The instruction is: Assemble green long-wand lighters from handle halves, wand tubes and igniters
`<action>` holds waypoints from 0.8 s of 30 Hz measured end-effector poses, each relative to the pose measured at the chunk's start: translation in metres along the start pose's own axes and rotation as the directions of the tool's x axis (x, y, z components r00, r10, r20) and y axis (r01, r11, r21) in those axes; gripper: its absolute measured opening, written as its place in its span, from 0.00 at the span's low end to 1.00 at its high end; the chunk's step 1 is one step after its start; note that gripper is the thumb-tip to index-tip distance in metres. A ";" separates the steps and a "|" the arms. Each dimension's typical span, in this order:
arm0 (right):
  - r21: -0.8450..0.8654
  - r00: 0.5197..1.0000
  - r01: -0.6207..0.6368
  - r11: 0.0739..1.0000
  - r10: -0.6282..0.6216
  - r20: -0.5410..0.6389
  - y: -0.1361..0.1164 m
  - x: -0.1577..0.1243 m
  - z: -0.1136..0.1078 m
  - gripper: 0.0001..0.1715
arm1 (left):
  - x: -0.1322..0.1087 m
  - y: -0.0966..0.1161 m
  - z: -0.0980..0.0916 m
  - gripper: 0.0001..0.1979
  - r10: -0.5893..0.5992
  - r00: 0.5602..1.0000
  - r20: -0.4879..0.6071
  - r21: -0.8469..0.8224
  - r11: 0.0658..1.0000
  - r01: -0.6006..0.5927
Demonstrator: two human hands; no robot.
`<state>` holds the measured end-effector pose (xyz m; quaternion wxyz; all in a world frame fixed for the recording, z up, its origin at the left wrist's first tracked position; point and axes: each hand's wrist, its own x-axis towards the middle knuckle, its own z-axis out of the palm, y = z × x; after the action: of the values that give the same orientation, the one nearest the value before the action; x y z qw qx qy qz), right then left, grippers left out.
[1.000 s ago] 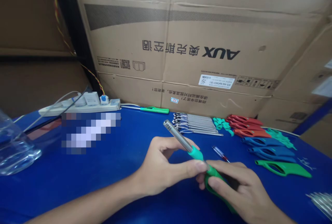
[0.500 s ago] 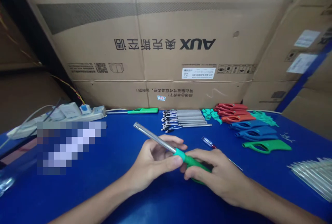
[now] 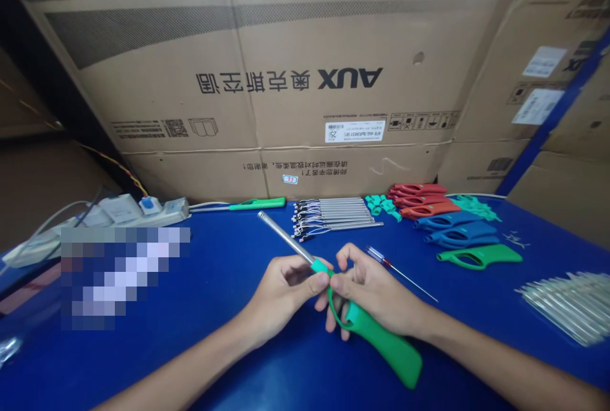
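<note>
A green long-nosed lighter (image 3: 391, 346) is held between my two hands, tilted with its handle at lower right. Its silver metal tube (image 3: 286, 237) points to the upper left, and a teal collar (image 3: 320, 265) sits where the tube meets the green body. My left hand (image 3: 279, 287) is closed around the collar, with the thumb pressed on it. My right hand (image 3: 374, 290) pinches the body's narrow neck just behind the collar; its index finger is bent and raised. A screwdriver (image 3: 395, 268) with a clear and red handle lies beyond my right hand.
Silver tubes with wires (image 3: 340, 214) lie in a row at the back, beside small teal collars (image 3: 381, 205). Red casings (image 3: 419, 194), blue casings (image 3: 460, 233) and a green casing (image 3: 495, 257) lie right. Bagged rods (image 3: 572, 309) are far right; a power strip (image 3: 174, 211) is left.
The lighter's handle has swung out from behind my right hand and now shows below it. My right hand has shifted to the neck near the collar. The view has turned slightly.
</note>
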<state>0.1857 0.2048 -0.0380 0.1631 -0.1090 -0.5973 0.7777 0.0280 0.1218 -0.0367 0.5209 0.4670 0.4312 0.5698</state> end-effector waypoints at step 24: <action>-0.112 0.991 -0.137 0.984 0.135 -0.020 -0.012 -0.008 -0.003 0.29 | 0.006 0.017 -0.008 0.15 0.027 0.980 -0.195 -0.275 0.958 -0.081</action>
<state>0.1954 0.2072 -0.0279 0.1071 -0.1635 -0.6303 0.7513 0.0168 0.1263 -0.0212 0.5227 0.3436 0.3803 0.6812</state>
